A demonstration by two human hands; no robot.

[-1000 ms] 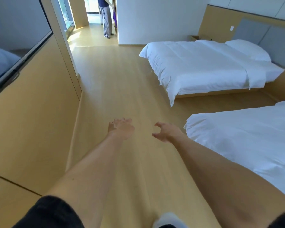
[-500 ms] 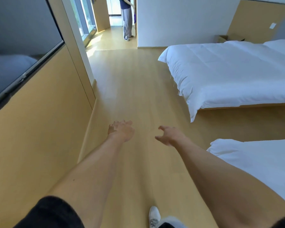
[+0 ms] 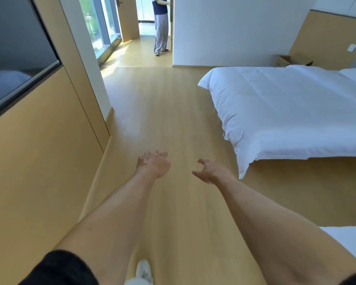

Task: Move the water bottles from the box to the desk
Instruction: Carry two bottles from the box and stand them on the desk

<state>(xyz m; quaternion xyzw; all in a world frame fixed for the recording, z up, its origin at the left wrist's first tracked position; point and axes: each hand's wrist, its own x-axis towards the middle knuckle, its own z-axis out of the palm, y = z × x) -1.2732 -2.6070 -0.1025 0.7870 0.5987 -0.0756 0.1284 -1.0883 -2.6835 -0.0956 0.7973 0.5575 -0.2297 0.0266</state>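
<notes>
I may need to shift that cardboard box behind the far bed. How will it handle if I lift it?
The cardboard box has open flaps, so it probably flexes if lifted by the rim. Its contents are hidden, so its weight is unclear. Both hands are free for a two-handed lift from below.

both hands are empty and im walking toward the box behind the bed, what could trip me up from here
1. The duvet corner hangs down to the floor beside your path; a foot could catch it.
2. The cardboard box sits wedged behind the bed, so reaching it may be awkward.
3. Another person stands in the doorway ahead.
</notes>
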